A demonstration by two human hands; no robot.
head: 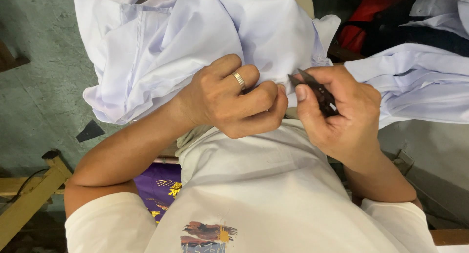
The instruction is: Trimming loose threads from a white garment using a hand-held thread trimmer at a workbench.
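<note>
Over concrete floor [34,87], left hand [229,99] pinches shirt [195,38]; right hand [342,111] grips, apparently, snips [315,89].

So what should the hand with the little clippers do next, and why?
Probably ease the clippers a touch forward and snip. The right hand holds them with the blade tips nearly at the fold of pale shirt that the left hand pinches tight. No loose thread shows clearly, so look closely before cutting.
</note>
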